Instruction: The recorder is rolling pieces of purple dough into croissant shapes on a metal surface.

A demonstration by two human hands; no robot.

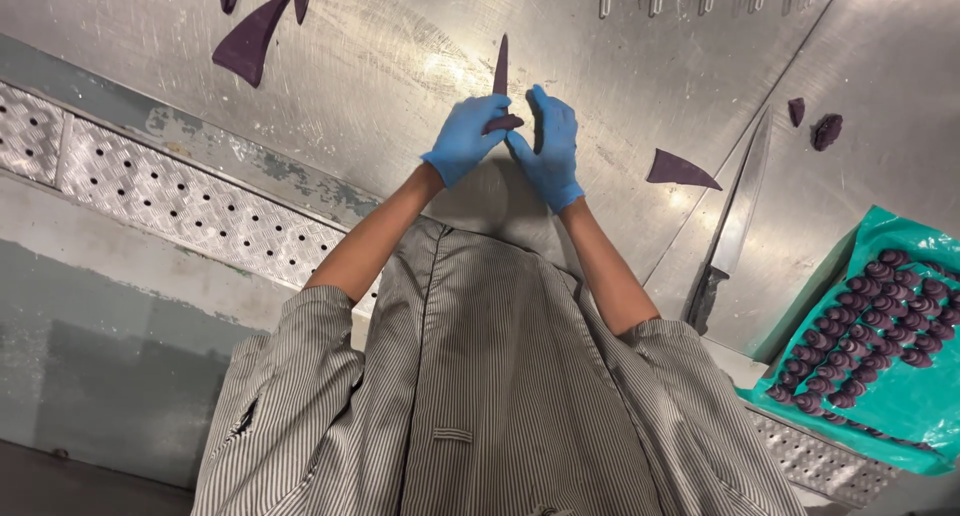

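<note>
Purple dough is what we have in both hands. Our left hand (465,136) and our right hand (550,146) wear blue gloves, and they meet at about 12 o'clock from our striped coat (480,376). Between them sits a long, thin purple dough piece (501,76) with a sharp tip that points up to 12 o'clock. Its fat end is tucked under our left fingers (490,106), which are closed on it. Our right fingers (545,111) are bent close beside it, touching the left hand, but we cannot tell if they grip it. The dough lies on the shiny steel surface (380,56). At 3 o'clock from our hands lies one more flat purple triangle (680,169), and just past it a long knife (735,216) rests on the steel. Two small rolled bits (826,131) sit farther out at 2 o'clock. Down at 4 o'clock a green tray (925,406) holds rows of little purple rolled shapes (880,321). More purple triangles (248,41) wait up at 10 o'clock. To do this bit well, we think we should roll from the fat end, keep the roll snug and even, press softly so the dough does not squash, and keep the tip in the middle.
</note>
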